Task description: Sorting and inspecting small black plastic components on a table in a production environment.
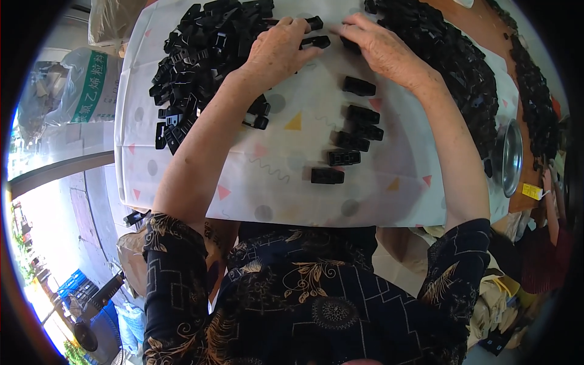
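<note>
My left hand is at the far middle of the table, beside a heap of black plastic parts. Its thumb and curled fingers close around a black plastic part; another black part pokes out past the fingertips. My right hand reaches in from the right with fingers stretched and slightly blurred. Beneath it lies a dark part, mostly hidden by the hand. A loose column of several black rectangular parts runs toward me between my forearms.
A second large heap of black parts covers the table's right side. Near the right edge stands a round metal bowl, with a yellow tag beyond it. Plastic sacks are at the left. Another person's arm shows at far right.
</note>
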The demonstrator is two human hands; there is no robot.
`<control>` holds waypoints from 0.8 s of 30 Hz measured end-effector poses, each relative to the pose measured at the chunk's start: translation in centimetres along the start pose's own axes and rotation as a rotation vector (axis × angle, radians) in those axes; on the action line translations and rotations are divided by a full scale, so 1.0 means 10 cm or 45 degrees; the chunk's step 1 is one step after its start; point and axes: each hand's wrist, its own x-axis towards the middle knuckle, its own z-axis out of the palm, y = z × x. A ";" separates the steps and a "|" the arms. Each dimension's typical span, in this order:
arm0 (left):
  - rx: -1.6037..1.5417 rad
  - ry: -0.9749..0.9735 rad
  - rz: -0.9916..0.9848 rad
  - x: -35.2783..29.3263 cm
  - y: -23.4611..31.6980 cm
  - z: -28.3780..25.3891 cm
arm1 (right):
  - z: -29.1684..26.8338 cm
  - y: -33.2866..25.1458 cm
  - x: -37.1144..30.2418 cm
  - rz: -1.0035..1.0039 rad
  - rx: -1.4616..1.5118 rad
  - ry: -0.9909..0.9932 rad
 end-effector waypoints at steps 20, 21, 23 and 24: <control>-0.060 -0.198 0.070 -0.05 0.04 -0.01 | -0.10 0.06 -0.29 -0.129 -0.073 -0.132; -0.044 -0.206 0.063 -0.05 0.04 -0.02 | -0.10 0.03 -0.31 -0.007 0.046 -0.037; -0.030 -0.215 0.053 -0.07 0.04 -0.01 | -0.09 -0.05 -0.31 0.117 0.167 0.053; -0.009 -0.198 0.068 -0.08 0.05 0.00 | -0.04 -0.11 -0.27 0.069 0.187 0.174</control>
